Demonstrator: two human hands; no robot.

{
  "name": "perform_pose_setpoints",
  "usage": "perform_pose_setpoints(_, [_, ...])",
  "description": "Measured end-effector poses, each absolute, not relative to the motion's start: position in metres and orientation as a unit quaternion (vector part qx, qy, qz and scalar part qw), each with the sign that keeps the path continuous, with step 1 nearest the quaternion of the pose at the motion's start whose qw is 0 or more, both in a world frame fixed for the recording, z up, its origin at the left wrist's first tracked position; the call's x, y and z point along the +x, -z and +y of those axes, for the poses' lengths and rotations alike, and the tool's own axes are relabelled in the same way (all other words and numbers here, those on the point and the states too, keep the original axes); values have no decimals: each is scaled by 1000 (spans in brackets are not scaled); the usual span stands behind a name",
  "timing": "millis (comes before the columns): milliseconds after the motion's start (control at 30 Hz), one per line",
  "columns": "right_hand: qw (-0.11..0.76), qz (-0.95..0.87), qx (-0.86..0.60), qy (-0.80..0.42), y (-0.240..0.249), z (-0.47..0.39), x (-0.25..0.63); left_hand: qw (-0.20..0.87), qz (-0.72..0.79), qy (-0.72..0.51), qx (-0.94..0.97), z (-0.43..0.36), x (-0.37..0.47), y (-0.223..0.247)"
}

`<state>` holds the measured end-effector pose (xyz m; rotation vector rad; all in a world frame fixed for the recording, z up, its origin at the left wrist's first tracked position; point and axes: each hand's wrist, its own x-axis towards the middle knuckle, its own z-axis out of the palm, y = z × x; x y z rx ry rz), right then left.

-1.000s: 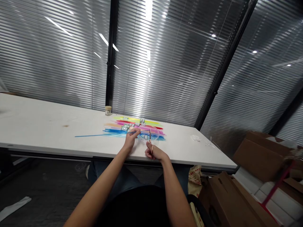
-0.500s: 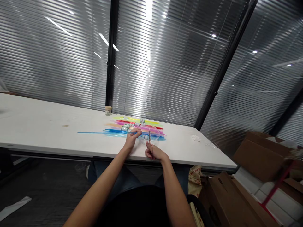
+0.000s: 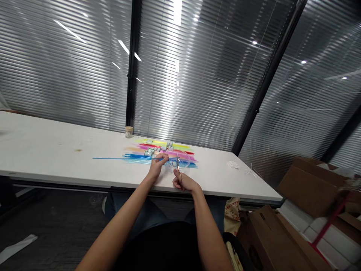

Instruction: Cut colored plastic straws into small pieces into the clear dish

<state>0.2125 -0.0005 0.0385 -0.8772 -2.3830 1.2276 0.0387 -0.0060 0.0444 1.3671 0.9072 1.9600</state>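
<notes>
My left hand (image 3: 159,165) is closed in a pinch on a long thin blue strip (image 3: 108,158), which sticks out far to the left above the white table. In my right hand (image 3: 184,182) is a pair of scissors (image 3: 178,165) with copper-coloured handles, blades pointing up and away from me. The blades stand just right of the left fingertips, by the strip's short end; whether they touch it I cannot tell. Behind and under them lies a clear round plastic dish (image 3: 188,160). Bundles of coloured strips, among them blue (image 3: 132,156), red (image 3: 146,145) and yellow (image 3: 183,146), lie beneath, several with paper labels.
A small jar (image 3: 129,132) with a tan lid stands at the back edge of the white table (image 3: 70,150), near the blinds. Crumpled white material (image 3: 233,165) lies to the right. Cardboard boxes (image 3: 307,186) stand on the right, beside the table.
Almost nothing differs. The scissor blades have shifted very slightly, and the blue strip's far left end has moved a touch to the right.
</notes>
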Motion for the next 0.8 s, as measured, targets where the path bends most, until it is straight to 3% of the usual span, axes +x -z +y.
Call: perform_pose_setpoints(800, [174,-808,-346,-443,-39,-3,210,276,412,-754,431,7,34,-37])
